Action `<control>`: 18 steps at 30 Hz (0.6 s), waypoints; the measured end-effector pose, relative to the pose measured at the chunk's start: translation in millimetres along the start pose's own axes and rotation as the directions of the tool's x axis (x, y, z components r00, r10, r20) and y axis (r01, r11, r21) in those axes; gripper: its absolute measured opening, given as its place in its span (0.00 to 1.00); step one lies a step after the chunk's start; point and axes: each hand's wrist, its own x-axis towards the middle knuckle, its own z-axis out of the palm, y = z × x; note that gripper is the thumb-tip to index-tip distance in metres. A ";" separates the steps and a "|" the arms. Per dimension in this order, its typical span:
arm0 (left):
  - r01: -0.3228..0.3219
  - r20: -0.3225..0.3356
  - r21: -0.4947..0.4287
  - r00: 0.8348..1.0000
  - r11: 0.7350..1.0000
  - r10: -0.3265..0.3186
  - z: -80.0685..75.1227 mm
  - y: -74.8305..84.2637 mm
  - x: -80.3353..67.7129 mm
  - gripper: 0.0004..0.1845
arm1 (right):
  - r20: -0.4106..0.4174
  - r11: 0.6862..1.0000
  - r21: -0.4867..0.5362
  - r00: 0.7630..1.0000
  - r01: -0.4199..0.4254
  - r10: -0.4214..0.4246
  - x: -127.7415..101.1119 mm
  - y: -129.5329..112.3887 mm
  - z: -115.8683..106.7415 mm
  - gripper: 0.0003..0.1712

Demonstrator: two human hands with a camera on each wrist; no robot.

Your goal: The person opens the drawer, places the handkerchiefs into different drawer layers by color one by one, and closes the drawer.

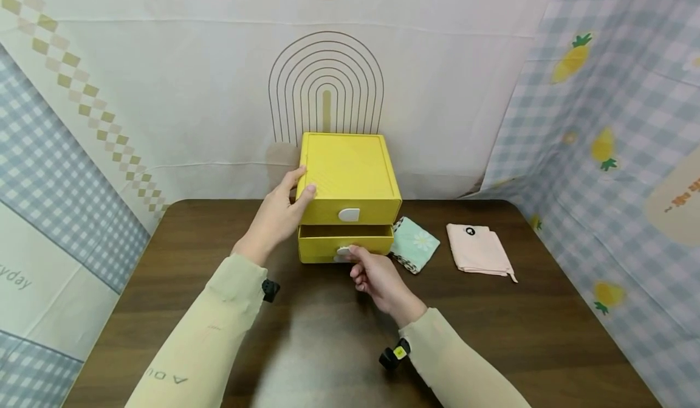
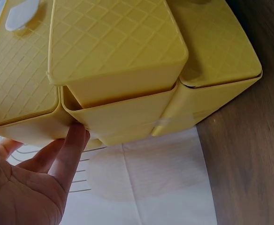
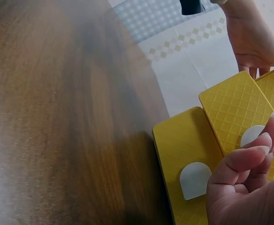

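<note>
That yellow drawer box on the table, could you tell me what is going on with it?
A person steadies the yellow drawer box with the left hand on its left side, while the right hand pinches the white handle of the lower drawer, which sits slightly pulled out. On the dark wooden table, to the right of the box, lie a folded floral cloth and a folded pink cloth.

A yellow two-drawer box (image 1: pixel 350 177) is seen standing upright at the back of the table, its plastic quilted in a diamond pattern. The upper drawer is shut flush; the lower drawer (image 1: pixel 344 242) is drawn slightly out, its white tab handle (image 1: pixel 343 252) showing.
</note>
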 end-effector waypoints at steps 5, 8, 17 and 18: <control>-0.006 0.006 -0.003 1.000 1.000 0.006 -0.2 -0.6 0.6 0.37 | -0.009 1.000 -0.024 1.000 0.003 -0.003 -6.1 3.1 0.9 0.31; -0.007 0.004 -0.002 1.000 1.000 0.007 -0.7 -1.5 1.0 0.37 | -0.009 0.999 -0.032 1.000 0.007 -0.008 -9.2 5.2 1.6 0.29; -0.016 0.009 -0.016 1.000 1.000 0.016 -0.4 -1.0 0.4 0.37 | -0.001 0.999 -0.038 1.000 0.007 -0.007 -21.3 10.0 1.4 0.32; -0.016 0.009 -0.018 1.000 1.000 0.016 -0.2 -0.7 0.3 0.37 | 0.001 0.999 -0.037 1.000 0.003 -0.003 -23.1 10.5 1.2 0.32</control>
